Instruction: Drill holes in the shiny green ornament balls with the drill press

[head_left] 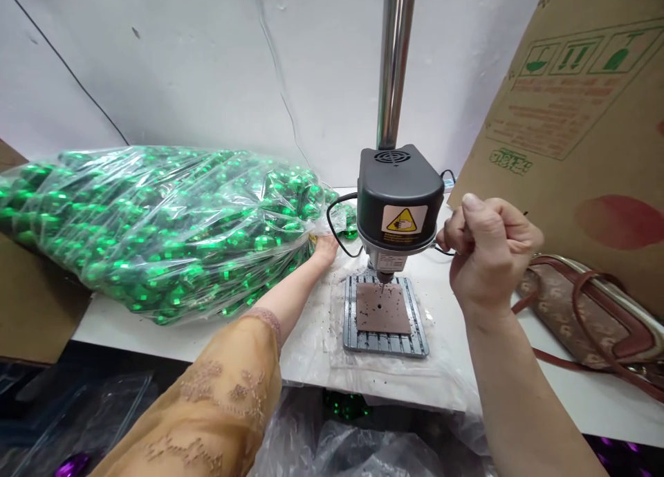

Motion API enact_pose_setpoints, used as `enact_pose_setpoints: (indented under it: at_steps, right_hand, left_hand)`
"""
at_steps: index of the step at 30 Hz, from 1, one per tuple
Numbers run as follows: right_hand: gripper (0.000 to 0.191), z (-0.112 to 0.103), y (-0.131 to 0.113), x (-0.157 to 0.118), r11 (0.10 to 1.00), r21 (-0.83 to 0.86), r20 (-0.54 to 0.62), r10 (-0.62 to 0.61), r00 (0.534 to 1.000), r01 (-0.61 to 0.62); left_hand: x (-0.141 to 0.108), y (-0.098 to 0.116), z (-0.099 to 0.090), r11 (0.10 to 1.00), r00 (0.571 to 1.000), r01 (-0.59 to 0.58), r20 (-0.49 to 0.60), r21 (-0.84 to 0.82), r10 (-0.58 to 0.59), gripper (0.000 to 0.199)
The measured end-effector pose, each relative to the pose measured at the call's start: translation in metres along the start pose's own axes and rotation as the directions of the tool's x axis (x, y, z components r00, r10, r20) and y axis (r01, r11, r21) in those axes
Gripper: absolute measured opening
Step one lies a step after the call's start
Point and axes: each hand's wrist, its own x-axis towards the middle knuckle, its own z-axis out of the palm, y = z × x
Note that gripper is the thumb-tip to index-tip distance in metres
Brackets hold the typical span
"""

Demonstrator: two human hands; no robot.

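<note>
While the left hand (326,249) is hiding its grip mid-frame, the right hand (487,249) is clenching; balls (171,235) are lying left, none under the drill (398,193).

Workshop with a drill press (398,186)

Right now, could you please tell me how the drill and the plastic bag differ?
The drill stands upright, while the plastic bag lies on its side. The drill has an opaque black body, but the bag is clear, showing green balls. Both are in front of the white wall.
</note>
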Motion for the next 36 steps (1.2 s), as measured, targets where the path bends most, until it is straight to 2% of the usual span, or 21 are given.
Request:
enact_pose_setpoints:
  at_steps: [5,9,11,14,16,17,18,19,21,22,23,24,26,27,29,34,36]
  right_hand:
    - [0.048,0.000,0.000,0.000,1.000,0.001,0.000,0.009,1.000,-0.009]
    - [0.049,0.000,0.000,0.000,1.000,-0.001,0.011,0.001,1.000,-0.001]
    - [0.048,-0.001,0.000,0.000,1.000,-0.002,0.016,0.005,1.000,-0.005]
    - [0.047,-0.001,0.001,-0.001,1.000,0.002,0.013,0.011,1.000,-0.011]
    - [0.047,-0.001,0.001,-0.001,1.000,0.008,0.001,0.006,1.000,-0.006]
    - [0.047,0.000,0.002,-0.001,1.000,0.012,-0.006,-0.002,1.000,0.002]
    - [0.047,0.000,0.002,-0.001,1.000,0.016,-0.010,-0.010,1.000,0.010]
    - [0.047,0.000,0.002,-0.001,1.000,0.020,-0.014,-0.017,1.000,0.018]
    - [0.047,0.001,0.002,-0.001,1.000,0.016,-0.020,-0.023,1.000,0.024]
    - [0.046,0.001,0.002,-0.001,1.000,0.010,-0.022,-0.023,0.999,0.023]
    - [0.046,0.001,0.002,-0.001,1.000,0.005,-0.023,-0.021,1.000,0.022]
    - [0.046,0.001,0.002,-0.001,1.000,0.000,-0.023,-0.020,1.000,0.020]
    - [0.046,0.001,0.001,-0.001,1.000,-0.006,-0.019,-0.023,1.000,0.023]
    - [0.046,0.001,0.001,-0.001,1.000,-0.010,-0.013,-0.024,1.000,0.024]
    - [0.046,0.001,0.000,0.000,1.000,-0.010,-0.006,-0.029,1.000,0.029]
    - [0.046,0.000,0.002,0.000,0.999,0.016,0.008,-0.044,0.999,0.044]
    - [0.047,0.000,0.002,0.001,0.999,0.008,0.011,-0.042,0.999,0.042]
  left_hand:
    - [0.005,0.001,0.002,0.988,0.994,0.112,-0.013,0.110,-0.111,0.010]
    - [-0.001,0.010,-0.011,0.975,0.986,0.152,0.038,0.160,-0.160,0.008]
    - [-0.015,0.016,-0.024,0.972,0.983,0.155,0.068,0.177,-0.169,0.012]
    - [-0.050,0.030,-0.048,0.974,0.985,0.135,0.079,0.181,-0.151,0.036]
    - [-0.080,0.042,-0.061,0.983,0.983,0.181,0.009,0.045,-0.181,0.047]
    - [-0.095,0.048,-0.066,0.965,0.969,0.242,-0.030,-0.104,-0.246,0.051]
    - [-0.109,0.055,-0.068,0.902,0.939,0.318,-0.032,-0.292,-0.342,0.052]
    - [-0.121,0.062,-0.069,0.779,0.895,0.394,0.011,-0.488,-0.446,0.053]
    - [-0.141,0.076,-0.067,0.422,0.789,0.508,0.209,-0.751,-0.578,0.050]
    - [-0.148,0.082,-0.064,0.255,0.743,0.539,0.311,-0.803,-0.592,0.046]
    - [-0.152,0.087,-0.061,0.124,0.709,0.557,0.392,-0.821,-0.587,0.042]
    - [-0.155,0.092,-0.057,0.034,0.684,0.567,0.447,-0.823,-0.577,0.039]
    - [-0.156,0.100,-0.049,-0.042,0.663,0.576,0.497,-0.816,-0.560,0.035]
    - [-0.155,0.103,-0.044,-0.037,0.670,0.573,0.493,-0.819,-0.555,0.036]
    - [-0.154,0.108,-0.035,0.048,0.706,0.559,0.445,-0.828,-0.551,0.043]
    - [-0.153,0.111,-0.013,0.463,0.839,0.466,0.209,-0.754,-0.503,0.055]
    - [-0.154,0.109,-0.005,0.566,0.875,0.432,0.173,-0.702,-0.453,0.054]
